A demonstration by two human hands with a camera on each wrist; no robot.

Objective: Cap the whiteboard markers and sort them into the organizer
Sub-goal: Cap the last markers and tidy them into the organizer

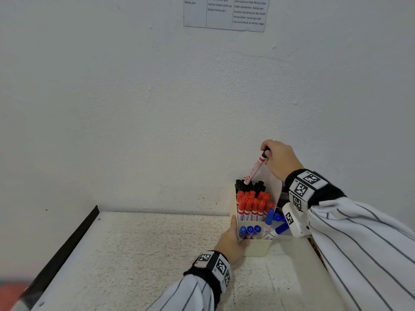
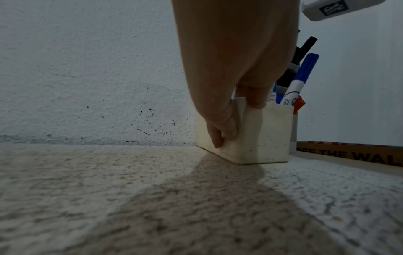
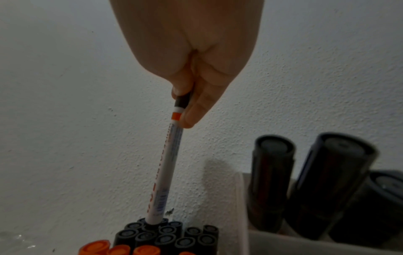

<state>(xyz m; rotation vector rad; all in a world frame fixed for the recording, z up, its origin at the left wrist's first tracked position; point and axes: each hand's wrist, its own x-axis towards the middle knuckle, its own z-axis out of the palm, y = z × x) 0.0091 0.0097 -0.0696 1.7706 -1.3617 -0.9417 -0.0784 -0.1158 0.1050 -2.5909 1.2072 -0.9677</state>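
I'm looking at what seems an office or classroom corner: a printed sheet (image 1: 225,12) hanging on the wall (image 1: 134,97), marker-crammed organizer (image 1: 258,249) sitting on a speckled counter (image 1: 146,254).

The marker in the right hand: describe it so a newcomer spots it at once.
Find the cream organizer against the wall at the table's back right. Above its rear section of black-capped markers, the right hand pinches one marker. It alone sticks up, tilted, showing its white barrel with red lettering.

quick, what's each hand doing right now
Left hand: holds the organizer by its near corner, thumb on the front.
Right hand: pinches the top end of a marker lowered among the black caps.
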